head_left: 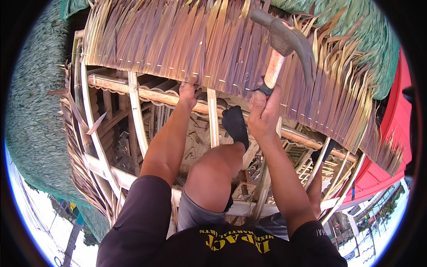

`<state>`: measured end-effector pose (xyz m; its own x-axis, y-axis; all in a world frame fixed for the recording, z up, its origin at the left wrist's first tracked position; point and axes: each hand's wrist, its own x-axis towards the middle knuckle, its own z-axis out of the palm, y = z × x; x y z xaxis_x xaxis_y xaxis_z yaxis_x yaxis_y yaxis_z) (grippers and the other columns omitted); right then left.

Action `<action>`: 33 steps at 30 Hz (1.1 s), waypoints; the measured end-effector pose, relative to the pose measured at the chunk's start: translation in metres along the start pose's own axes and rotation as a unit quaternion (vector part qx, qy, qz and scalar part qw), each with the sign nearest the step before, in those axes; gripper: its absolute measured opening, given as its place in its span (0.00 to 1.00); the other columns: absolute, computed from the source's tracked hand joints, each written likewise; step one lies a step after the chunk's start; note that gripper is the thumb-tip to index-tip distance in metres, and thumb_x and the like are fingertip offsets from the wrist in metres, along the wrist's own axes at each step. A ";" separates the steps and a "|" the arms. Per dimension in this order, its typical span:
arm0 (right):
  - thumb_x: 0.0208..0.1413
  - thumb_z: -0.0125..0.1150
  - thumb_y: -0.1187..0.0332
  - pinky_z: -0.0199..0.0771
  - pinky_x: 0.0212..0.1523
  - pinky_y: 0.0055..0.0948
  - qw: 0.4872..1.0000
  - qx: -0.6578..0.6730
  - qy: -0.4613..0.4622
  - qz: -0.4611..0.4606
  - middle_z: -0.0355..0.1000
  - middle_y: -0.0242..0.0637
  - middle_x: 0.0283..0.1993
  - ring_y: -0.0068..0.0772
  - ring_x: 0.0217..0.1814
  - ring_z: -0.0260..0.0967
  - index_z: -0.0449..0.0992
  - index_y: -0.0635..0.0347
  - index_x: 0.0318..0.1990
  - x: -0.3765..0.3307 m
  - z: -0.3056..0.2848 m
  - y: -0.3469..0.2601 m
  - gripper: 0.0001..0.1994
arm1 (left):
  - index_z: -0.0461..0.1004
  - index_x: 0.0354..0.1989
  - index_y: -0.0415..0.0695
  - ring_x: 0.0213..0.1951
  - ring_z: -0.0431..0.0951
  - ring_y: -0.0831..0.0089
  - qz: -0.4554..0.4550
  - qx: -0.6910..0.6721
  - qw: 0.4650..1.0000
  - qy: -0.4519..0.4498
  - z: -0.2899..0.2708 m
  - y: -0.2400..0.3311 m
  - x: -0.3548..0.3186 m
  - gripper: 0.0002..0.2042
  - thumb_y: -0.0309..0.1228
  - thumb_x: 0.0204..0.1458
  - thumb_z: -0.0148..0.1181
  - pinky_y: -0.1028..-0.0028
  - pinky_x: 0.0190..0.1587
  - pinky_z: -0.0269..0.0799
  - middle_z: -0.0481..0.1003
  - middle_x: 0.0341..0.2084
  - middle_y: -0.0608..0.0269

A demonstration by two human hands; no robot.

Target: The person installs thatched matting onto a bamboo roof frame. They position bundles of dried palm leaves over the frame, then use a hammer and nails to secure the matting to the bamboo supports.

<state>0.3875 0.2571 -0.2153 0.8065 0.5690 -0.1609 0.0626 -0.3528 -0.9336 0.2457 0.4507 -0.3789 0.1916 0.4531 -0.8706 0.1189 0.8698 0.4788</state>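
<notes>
My right hand grips a claw hammer by its handle, raised over the thatch with its head up and the curved claw pointing right. My left hand is at the lower edge of a brown leaf thatch panel, its fingers closed on that edge. Whether a nail is between those fingers is too small to make out. A row of pale stitches runs along the panel's lower border. Just beneath lies a round wooden pole, crossed by pale wooden strips.
Gaps between the strips open onto a drop with wood scraps below. My bent knee and black-socked foot are within the frame. Green-netted thatch rises left, a red roof right. A white beam crosses near my body.
</notes>
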 end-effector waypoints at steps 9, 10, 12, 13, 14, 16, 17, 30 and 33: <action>0.69 0.51 0.62 0.71 0.36 0.62 0.955 -0.247 -0.141 0.086 0.76 0.62 0.34 0.73 0.37 0.73 0.64 0.64 0.46 0.003 -0.001 0.013 0.12 | 0.69 0.54 0.36 0.44 0.76 0.62 -0.007 0.071 0.994 0.079 -0.003 -0.002 0.020 0.24 0.33 0.52 0.69 0.57 0.44 0.72 0.76 0.46 0.51; 0.68 0.52 0.64 0.71 0.35 0.61 0.978 -0.185 -0.092 0.008 0.76 0.63 0.33 0.72 0.37 0.73 0.64 0.64 0.47 -0.002 -0.002 0.012 0.11 | 0.68 0.56 0.35 0.45 0.76 0.61 -0.013 0.058 0.995 0.075 -0.001 -0.001 0.025 0.25 0.33 0.52 0.69 0.57 0.46 0.72 0.75 0.48 0.50; 0.68 0.53 0.66 0.72 0.36 0.60 0.969 -0.185 -0.007 -0.165 0.76 0.62 0.33 0.71 0.37 0.73 0.65 0.64 0.49 -0.006 -0.005 0.008 0.11 | 0.70 0.57 0.46 0.52 0.77 0.67 -0.088 0.087 0.987 0.106 0.001 0.002 0.029 0.17 0.36 0.61 0.61 0.47 0.58 0.65 0.78 0.50 0.65; 0.68 0.52 0.65 0.72 0.39 0.61 0.968 -0.209 -0.059 -0.128 0.76 0.63 0.34 0.72 0.39 0.74 0.65 0.63 0.49 -0.012 -0.005 0.003 0.11 | 0.69 0.59 0.46 0.55 0.76 0.67 -0.078 0.122 0.987 0.072 0.001 0.007 0.027 0.19 0.37 0.62 0.60 0.47 0.60 0.64 0.77 0.52 0.66; 0.68 0.51 0.65 0.72 0.41 0.62 0.965 -0.225 -0.134 -0.029 0.76 0.64 0.34 0.72 0.40 0.74 0.66 0.63 0.50 -0.011 -0.005 -0.002 0.12 | 0.68 0.62 0.47 0.57 0.76 0.66 -0.093 0.160 0.981 0.057 -0.001 0.012 0.021 0.20 0.37 0.62 0.59 0.46 0.62 0.63 0.77 0.55 0.67; 0.68 0.50 0.63 0.71 0.44 0.63 0.932 -0.286 -0.212 0.066 0.76 0.65 0.35 0.73 0.42 0.74 0.67 0.63 0.51 -0.007 -0.003 -0.018 0.13 | 0.66 0.67 0.48 0.64 0.73 0.64 -0.153 0.184 0.970 0.040 -0.007 0.026 -0.002 0.24 0.40 0.64 0.55 0.44 0.68 0.56 0.74 0.62 0.71; 0.69 0.49 0.62 0.71 0.44 0.64 0.905 -0.337 -0.226 0.128 0.76 0.65 0.35 0.74 0.41 0.74 0.67 0.63 0.50 -0.001 0.000 -0.029 0.13 | 0.69 0.65 0.47 0.60 0.76 0.66 -0.165 0.215 0.961 0.058 -0.016 0.039 -0.020 0.21 0.38 0.64 0.55 0.42 0.65 0.58 0.75 0.60 0.67; 0.67 0.54 0.55 0.70 0.43 0.50 0.943 -0.098 -0.319 0.006 0.76 0.56 0.34 0.59 0.40 0.76 0.70 0.64 0.45 -0.107 0.033 -0.262 0.18 | 0.83 0.37 0.40 0.35 0.84 0.70 0.117 0.662 0.698 -0.246 -0.193 0.185 -0.468 0.10 0.31 0.56 0.56 0.69 0.42 0.79 0.84 0.32 0.59; 0.66 0.56 0.52 0.71 0.40 0.46 0.922 -0.124 -0.367 -0.019 0.75 0.55 0.33 0.57 0.38 0.76 0.71 0.64 0.44 -0.144 0.057 -0.265 0.19 | 0.82 0.38 0.40 0.36 0.85 0.64 0.057 0.785 0.524 -0.325 -0.209 0.123 -0.533 0.11 0.28 0.54 0.53 0.63 0.40 0.79 0.83 0.31 0.56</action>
<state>0.2207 0.3110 0.0367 0.1915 0.9019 -0.3873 0.2879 -0.4288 -0.8563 -0.0459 0.3566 0.1206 0.5156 -0.1213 -0.8482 0.6279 -0.6201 0.4704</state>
